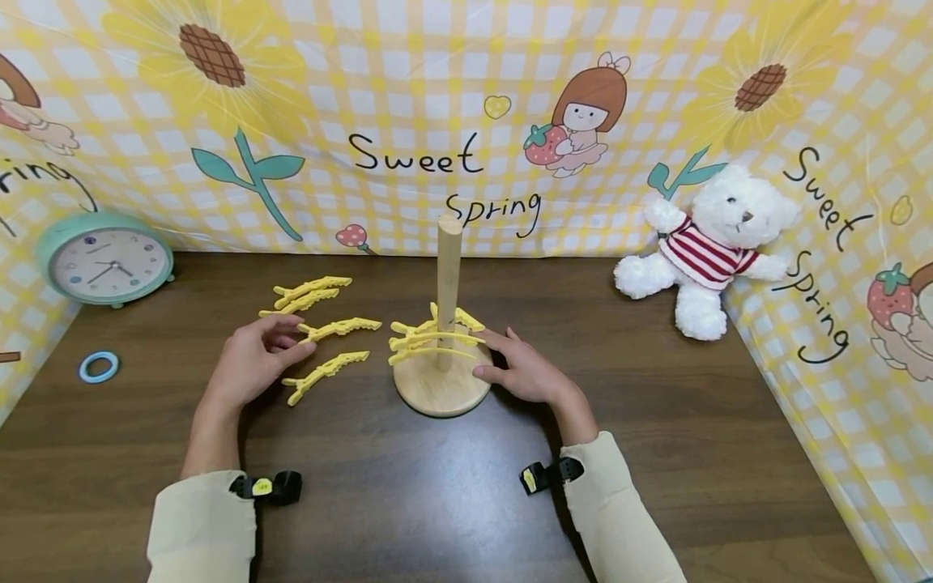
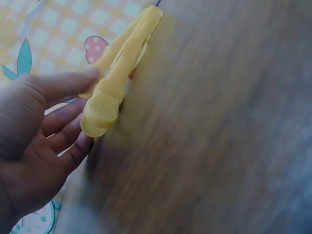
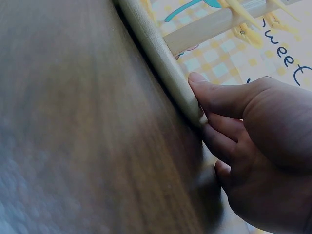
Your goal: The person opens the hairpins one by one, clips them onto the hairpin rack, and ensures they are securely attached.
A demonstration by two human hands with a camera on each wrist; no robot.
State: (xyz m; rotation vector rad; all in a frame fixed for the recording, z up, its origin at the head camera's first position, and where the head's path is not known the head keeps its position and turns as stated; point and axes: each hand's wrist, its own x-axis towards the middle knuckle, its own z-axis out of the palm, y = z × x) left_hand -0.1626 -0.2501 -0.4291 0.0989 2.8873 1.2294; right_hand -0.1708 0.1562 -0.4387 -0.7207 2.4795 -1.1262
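Note:
My left hand (image 1: pixel 251 356) is at the handle end of a yellow alligator hair clip (image 1: pixel 342 327), pinching it between thumb and fingers. Nearer to me lies another yellow clip (image 1: pixel 328 374), whose textured handle (image 2: pixel 103 109) fills the front of the left wrist view. Farther back are more yellow clips (image 1: pixel 313 287) close together. On the right, a wooden stand has a round base (image 1: pixel 440 397) and an upright post (image 1: pixel 449 259). Several yellow clips (image 1: pixel 411 342) sit around the post's lower part. My right hand (image 1: pixel 528 368) grips the base's right edge, thumb (image 3: pixel 209 92) on top, fingers at the rim.
A green alarm clock (image 1: pixel 109 259) stands at the back left, with a light blue ring (image 1: pixel 98 367) in front of it. At the back right, a white teddy bear (image 1: pixel 710 243) in a striped shirt leans against the checked cloth (image 1: pixel 408 73) behind the table.

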